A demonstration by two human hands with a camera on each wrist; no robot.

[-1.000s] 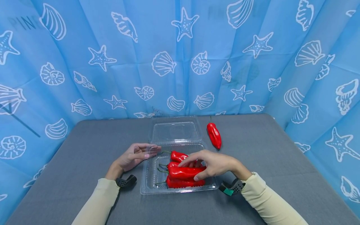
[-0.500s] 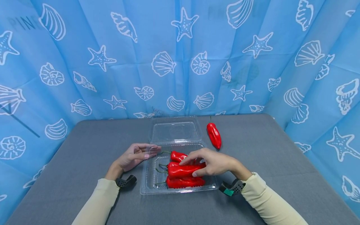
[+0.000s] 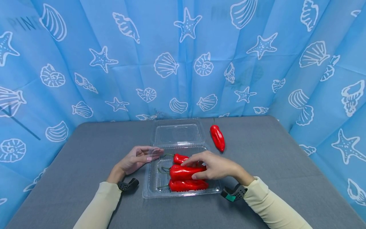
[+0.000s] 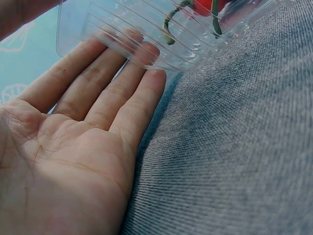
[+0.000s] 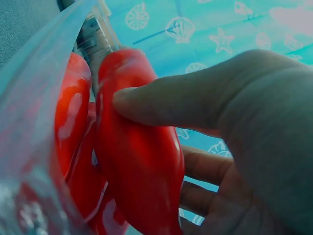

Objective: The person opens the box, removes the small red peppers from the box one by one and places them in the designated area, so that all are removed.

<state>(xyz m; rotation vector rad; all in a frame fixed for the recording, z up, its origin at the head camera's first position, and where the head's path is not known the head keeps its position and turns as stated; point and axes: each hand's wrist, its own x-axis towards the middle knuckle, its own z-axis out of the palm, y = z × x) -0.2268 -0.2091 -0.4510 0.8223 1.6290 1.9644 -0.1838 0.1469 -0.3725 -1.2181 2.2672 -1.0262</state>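
In the head view, a clear plastic clamshell container (image 3: 151, 187) lies with its lid folded back. Several red peppers with green stems lie inside, among them a back pepper (image 3: 180, 158) and a front pepper (image 3: 188, 185). My right hand (image 3: 215, 166) pinches a pepper (image 3: 181, 172) in the middle of the pile. In the right wrist view, the thumb presses on this held pepper (image 5: 139, 156), with fingers on its other side. My left hand (image 3: 138, 159) has its fingers extended at the container's left wall. The left wrist view shows straight fingers (image 4: 122, 105) against the clear plastic.
One more red pepper (image 3: 218, 138) lies on the grey table (image 3: 257, 143), right of the open lid (image 3: 178, 133). A blue curtain (image 3: 186, 79) with white shell and starfish prints hangs behind the table and along both sides.
My right hand has shifted slightly left, and the pepper in it has moved slightly back, away from the front pepper. The left hand and container have stayed in place.
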